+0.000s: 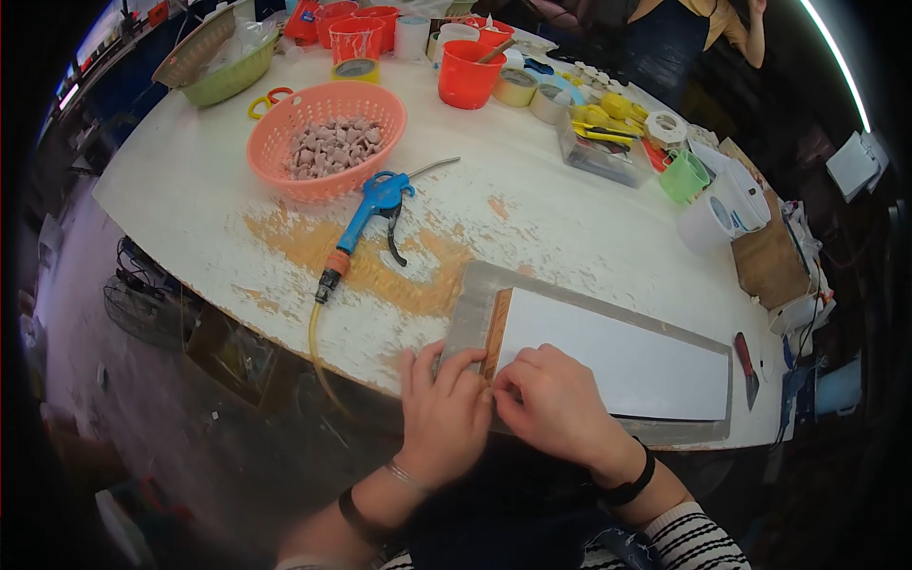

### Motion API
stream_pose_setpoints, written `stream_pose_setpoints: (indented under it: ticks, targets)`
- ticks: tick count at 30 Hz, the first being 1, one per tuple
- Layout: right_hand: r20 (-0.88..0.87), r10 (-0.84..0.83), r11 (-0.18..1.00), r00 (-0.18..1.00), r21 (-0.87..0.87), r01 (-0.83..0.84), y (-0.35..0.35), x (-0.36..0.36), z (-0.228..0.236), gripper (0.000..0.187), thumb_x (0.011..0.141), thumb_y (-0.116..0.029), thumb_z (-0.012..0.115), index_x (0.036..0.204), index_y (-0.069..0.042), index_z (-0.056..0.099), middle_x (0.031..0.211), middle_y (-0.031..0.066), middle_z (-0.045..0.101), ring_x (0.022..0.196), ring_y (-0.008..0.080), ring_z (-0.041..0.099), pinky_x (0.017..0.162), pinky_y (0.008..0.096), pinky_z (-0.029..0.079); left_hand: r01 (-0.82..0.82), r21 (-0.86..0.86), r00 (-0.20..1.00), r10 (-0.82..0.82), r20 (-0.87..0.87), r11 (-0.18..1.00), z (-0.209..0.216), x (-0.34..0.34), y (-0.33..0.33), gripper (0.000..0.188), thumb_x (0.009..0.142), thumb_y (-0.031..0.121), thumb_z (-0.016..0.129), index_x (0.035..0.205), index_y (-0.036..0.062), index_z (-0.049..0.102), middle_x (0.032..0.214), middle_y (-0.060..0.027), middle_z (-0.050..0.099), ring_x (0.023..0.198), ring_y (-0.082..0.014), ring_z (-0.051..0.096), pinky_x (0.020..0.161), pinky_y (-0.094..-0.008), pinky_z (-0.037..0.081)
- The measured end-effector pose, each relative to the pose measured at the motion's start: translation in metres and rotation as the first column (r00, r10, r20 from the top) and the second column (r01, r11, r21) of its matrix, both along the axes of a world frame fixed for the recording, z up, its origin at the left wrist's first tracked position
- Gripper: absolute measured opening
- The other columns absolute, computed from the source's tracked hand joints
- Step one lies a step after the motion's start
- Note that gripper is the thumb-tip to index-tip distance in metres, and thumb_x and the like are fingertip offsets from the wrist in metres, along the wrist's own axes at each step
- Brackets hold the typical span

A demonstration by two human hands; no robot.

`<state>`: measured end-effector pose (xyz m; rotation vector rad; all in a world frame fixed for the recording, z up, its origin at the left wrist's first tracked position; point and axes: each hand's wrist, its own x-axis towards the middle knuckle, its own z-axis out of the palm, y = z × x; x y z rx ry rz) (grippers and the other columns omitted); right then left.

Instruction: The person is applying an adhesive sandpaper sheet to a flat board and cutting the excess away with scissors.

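A white rectangular sheet [613, 359] lies on a grey board [475, 283] at the table's near edge. Along the sheet's left end runs a narrow brown strip [497, 328], wood-like in colour. My left hand [445, 408] rests over the board's left edge, its index finger and thumb closed about the strip's near end and its other fingers reaching forward. Right beside it, my right hand [553, 394] is closed in a pinch at the same corner. Whatever sits between those fingertips is too small and covered to make out.
Ahead lie a blue air blow gun [375, 211] with its hose and a pink basket [269, 152] of small greyish pieces. Red buckets [467, 78], tape rolls and a plastic box [608, 157] line the back. A red-handled scraper [745, 361] lies right. Another person [670, 43] stands across the table.
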<state>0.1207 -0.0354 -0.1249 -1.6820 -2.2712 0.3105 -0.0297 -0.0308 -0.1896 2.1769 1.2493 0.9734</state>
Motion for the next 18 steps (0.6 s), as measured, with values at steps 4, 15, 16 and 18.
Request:
stream_pose_setpoints:
  ticks: [4,15,16,18]
  targets:
    - [-0.01,-0.026,0.999,1.0,-0.036,0.026,0.0008,-0.0023,0.0002,0.006,0.071,-0.013,0.067,0.072,-0.01,0.063,0.071,0.0038,0.061,0.072,0.0249,0.059,0.062,0.0364,0.05,-0.001,0.016,1.0,0.001,0.014,1.0,0.0011,-0.0003,0.0,0.007,0.082,0.011,0.059,0.087,0.0057,0.057,0.12,-0.0085,0.056,0.12,-0.0395,0.04,0.106,-0.0572,0.019]
    - [-0.065,-0.047,0.994,0.997,-0.098,0.041,0.0045,-0.0026,0.0023,0.01,0.071,-0.014,0.067,0.066,-0.009,0.06,0.071,0.0071,0.059,0.072,0.0282,0.058,0.063,0.0399,0.049,-0.011,0.033,1.0,0.01,0.03,0.999,0.0007,0.0,0.0009,0.007,0.081,0.01,0.058,0.086,0.0054,0.057,0.119,-0.0088,0.057,0.119,-0.0394,0.041,0.104,-0.0571,0.021]
    - [-0.077,-0.062,0.992,0.995,-0.114,0.053,0.0044,-0.0009,0.0029,0.009,0.071,-0.014,0.067,0.067,-0.008,0.061,0.071,0.0071,0.059,0.072,0.028,0.058,0.064,0.0397,0.049,-0.009,0.037,0.999,0.008,0.031,0.999,0.001,0.0002,0.0009,0.007,0.081,0.01,0.058,0.086,0.0055,0.057,0.119,-0.0087,0.057,0.118,-0.0394,0.041,0.104,-0.0572,0.021]
    - [-0.09,-0.075,0.989,0.993,-0.135,0.063,0.0058,0.0032,-0.0001,0.009,0.071,-0.014,0.067,0.068,-0.008,0.061,0.072,0.0071,0.06,0.073,0.0279,0.058,0.064,0.0395,0.049,-0.01,0.035,1.0,0.009,0.03,0.999,-0.0004,-0.0001,0.001,0.007,0.081,0.01,0.059,0.086,0.0056,0.056,0.119,-0.0086,0.057,0.118,-0.0394,0.041,0.104,-0.0573,0.022]
